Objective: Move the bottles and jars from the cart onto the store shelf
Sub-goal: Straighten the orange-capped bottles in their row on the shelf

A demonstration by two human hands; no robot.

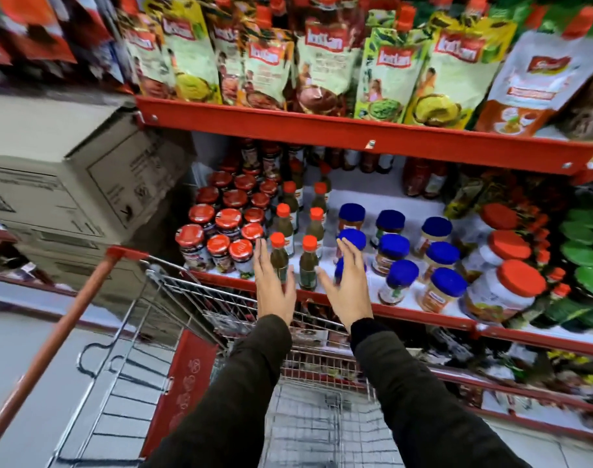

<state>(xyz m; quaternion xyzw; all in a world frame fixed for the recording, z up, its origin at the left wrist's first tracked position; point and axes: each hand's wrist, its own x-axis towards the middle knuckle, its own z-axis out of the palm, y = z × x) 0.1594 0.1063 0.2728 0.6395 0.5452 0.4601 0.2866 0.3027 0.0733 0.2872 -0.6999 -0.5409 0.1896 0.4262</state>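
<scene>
My left hand (274, 282) and my right hand (350, 285) are both open, palms facing each other, at the front edge of the red store shelf (423, 317). Between them stand two green sauce bottles with orange caps (309, 265), more of them in rows behind. Neither hand holds anything. Dark jars with red lids (220, 228) crowd the shelf's left part. Blue-lidded jars (394, 251) stand to the right of my right hand. The wire cart (187, 292) with a red handle (52, 346) sits below my arms; I see no bottles in its visible basket.
Stacked cardboard boxes (68, 184) stand left of the shelf, beside the cart. Large white jars with orange lids (504, 282) and green-lidded ones (588, 258) fill the shelf's right end. Sauce pouches (322, 62) hang over the upper red shelf. Lower shelves hold more goods.
</scene>
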